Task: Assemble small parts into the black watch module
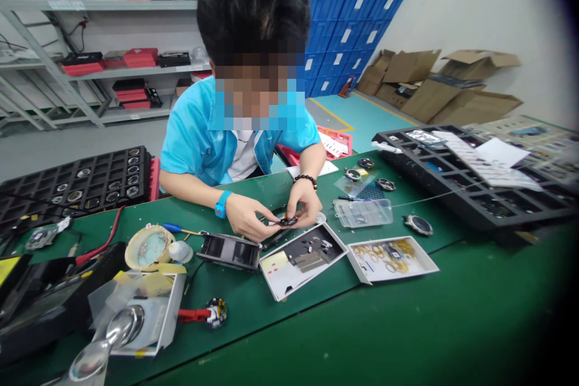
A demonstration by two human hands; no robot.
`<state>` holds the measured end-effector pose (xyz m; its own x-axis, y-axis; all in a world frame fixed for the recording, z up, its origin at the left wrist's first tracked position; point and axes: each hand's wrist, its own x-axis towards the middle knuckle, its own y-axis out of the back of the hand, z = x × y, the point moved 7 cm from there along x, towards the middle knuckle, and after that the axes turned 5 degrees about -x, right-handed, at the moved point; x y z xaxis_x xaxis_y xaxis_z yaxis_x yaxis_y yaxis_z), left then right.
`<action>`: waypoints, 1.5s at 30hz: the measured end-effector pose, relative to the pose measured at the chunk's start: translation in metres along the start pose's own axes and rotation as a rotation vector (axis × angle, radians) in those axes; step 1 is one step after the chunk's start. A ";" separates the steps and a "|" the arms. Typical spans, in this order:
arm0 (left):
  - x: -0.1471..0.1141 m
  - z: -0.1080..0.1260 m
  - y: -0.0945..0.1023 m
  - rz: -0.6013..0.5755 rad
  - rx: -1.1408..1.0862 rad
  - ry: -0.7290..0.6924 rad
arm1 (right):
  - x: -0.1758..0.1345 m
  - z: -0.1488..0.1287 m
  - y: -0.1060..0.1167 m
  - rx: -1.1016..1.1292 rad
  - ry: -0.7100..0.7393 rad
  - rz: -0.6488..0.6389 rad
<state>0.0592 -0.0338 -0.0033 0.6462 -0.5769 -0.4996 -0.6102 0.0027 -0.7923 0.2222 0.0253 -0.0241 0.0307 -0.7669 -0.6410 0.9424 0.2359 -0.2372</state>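
Neither my left hand nor my right hand is in view. Across the green table (344,319), a co-worker in a blue shirt pinches a small dark round part (288,221) between the fingers of both hands. Just in front of those hands lies a white box (286,280) with small black parts and metal strips in it. Beside it, another white box (423,268) contains yellowish rubber bands. A black blower fan (230,251) stands left of these boxes. Nearer to me, a round watch-like part (217,313) with a red strip lies on the table.
At left are a white tray (169,322) under a shiny metal piece (122,325), a cream bowl (133,244) and a blue-handled tool (174,228). A clear plastic case (364,213) and round watch cases (418,225) lie at right, before a black compartment tray (456,163).
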 end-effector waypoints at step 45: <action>0.003 0.008 0.003 -0.024 -0.746 -0.159 | 0.005 -0.004 -0.013 0.180 0.222 -0.169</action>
<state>0.0627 -0.0288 -0.0101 0.6871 -0.4453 -0.5742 -0.7066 -0.5937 -0.3851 0.2091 0.0210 -0.0272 -0.1857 -0.6325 -0.7519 0.9723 -0.0079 -0.2335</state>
